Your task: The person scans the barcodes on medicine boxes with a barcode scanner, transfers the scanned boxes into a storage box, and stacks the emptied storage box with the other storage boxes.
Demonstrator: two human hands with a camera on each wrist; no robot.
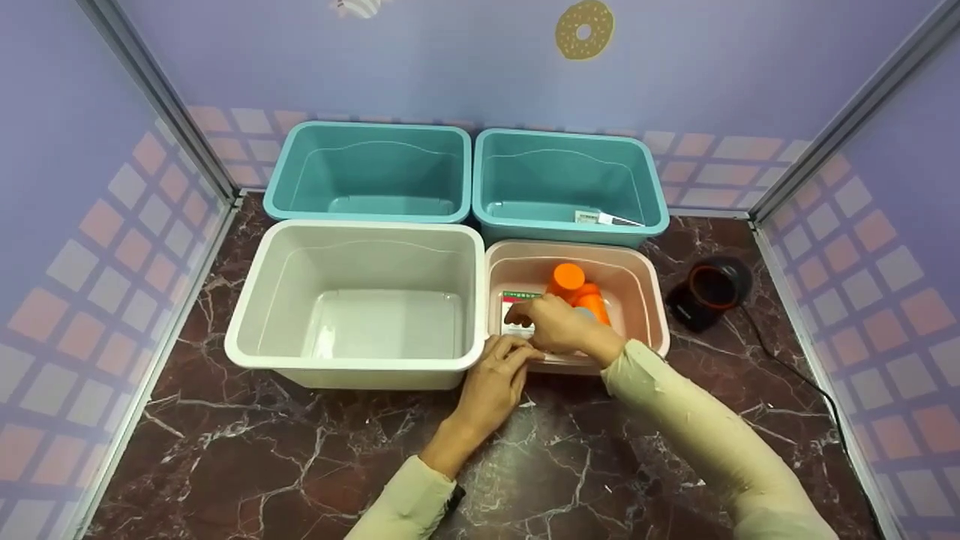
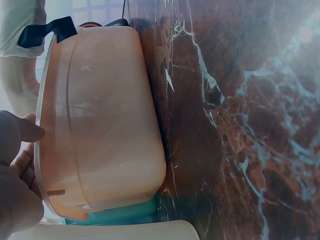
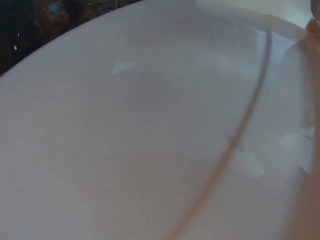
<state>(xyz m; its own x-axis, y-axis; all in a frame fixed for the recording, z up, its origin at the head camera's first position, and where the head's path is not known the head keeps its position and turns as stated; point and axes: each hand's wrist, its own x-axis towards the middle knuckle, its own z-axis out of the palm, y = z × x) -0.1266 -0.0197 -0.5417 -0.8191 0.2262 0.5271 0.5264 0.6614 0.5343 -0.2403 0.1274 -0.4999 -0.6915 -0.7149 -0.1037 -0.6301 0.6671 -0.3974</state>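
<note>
My left hand is at the near-left rim of the pink bin. In the left wrist view its thumb lies on the outside of that rim and the fingers reach over it. Bent at the fingers, my right hand reaches down into the same bin, partly over a flat white box with green and red bands. I cannot tell whether it grips anything. Just beyond it stand bottles with orange caps. The right wrist view is filled by a pale blurred surface.
A larger white bin adjoins the pink one on the left. Behind stand two teal bins, the right one holding a small white item. A black device with a cable sits to the right. Purple walls enclose the marbled surface.
</note>
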